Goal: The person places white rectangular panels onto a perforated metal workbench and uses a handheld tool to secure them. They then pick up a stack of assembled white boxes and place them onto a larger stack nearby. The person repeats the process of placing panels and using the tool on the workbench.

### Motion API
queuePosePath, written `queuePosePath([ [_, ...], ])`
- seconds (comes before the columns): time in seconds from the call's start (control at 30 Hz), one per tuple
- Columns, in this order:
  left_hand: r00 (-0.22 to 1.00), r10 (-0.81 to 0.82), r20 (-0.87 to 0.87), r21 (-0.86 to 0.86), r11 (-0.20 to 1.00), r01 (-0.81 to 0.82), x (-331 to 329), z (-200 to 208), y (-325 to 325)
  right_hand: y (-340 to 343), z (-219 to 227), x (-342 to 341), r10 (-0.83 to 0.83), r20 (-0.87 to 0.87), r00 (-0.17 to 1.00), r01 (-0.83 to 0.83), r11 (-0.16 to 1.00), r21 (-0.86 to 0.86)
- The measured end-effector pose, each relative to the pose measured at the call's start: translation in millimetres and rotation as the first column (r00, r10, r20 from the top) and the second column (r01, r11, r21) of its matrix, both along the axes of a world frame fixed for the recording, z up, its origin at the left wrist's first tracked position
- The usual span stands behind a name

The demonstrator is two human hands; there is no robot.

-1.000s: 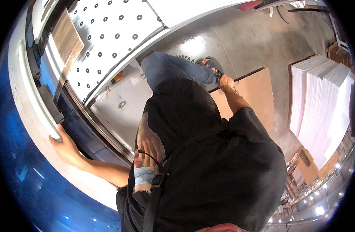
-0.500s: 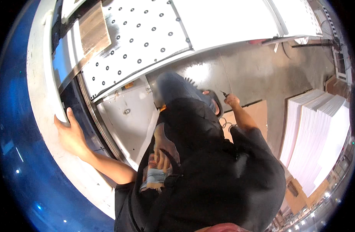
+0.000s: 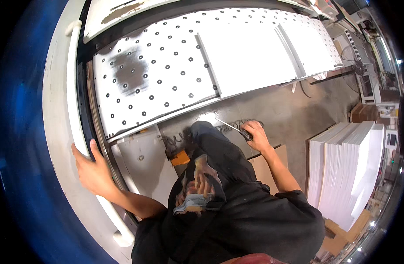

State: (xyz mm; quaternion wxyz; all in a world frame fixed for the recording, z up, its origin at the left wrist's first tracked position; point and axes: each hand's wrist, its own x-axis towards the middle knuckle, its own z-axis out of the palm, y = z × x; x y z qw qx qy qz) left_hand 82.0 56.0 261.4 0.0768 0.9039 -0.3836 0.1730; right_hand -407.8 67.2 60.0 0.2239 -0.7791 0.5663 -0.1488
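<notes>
My left hand [image 3: 93, 170] is closed round a long white bar handle [image 3: 74, 110] on the edge of a cream-coloured machine panel [image 3: 57, 92]. In my right hand [image 3: 257, 135], out over the floor in front of my body, is an air blow gun [image 3: 245, 134] with a black body. Its long thin metal nozzle points forward and left, toward the table. A dark coiled hose [image 3: 230, 126] runs behind the nozzle toward my right hand; where it joins is hidden. Ahead lies a white table [image 3: 175, 77] dotted with black-ringed holes and marked by a dark grey smudge.
White sheets [image 3: 254, 57] lie across the table's middle. To the right stands a tall stack of white boards [image 3: 342, 167]. Brown cardboard [image 3: 272, 165] lies on the grey floor [image 3: 272, 103] beside me. An orange piece [image 3: 180, 158] is near a white cabinet [image 3: 145, 163] under the table.
My right hand has turned, and the blow gun's nozzle now shows. The brown rectangular panel at the table's left end is gone from view. My left hand remains at the handle; the view has shifted.
</notes>
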Motion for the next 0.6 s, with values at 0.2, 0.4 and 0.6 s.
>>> queuePosePath([
  [0.2,1.000,-0.003,-0.001,0.000,1.000,0.003,-6.2,2.1,-3.1,-43.4,69.5,19.7,-0.267,0.235,0.935,0.300,0.947,-0.116],
  [0.4,1.000,0.021,-0.006,-0.030,0.999,-0.022,-6.0,0.9,-4.5,-79.8,93.3,-33.8,-0.706,0.278,0.651,0.640,0.708,0.298],
  [0.6,0.994,0.105,0.020,-0.018,0.994,-0.104,-12.1,-3.5,-6.8,-105.6,110.4,-81.8,-0.716,0.495,0.493,0.625,0.687,0.372],
])
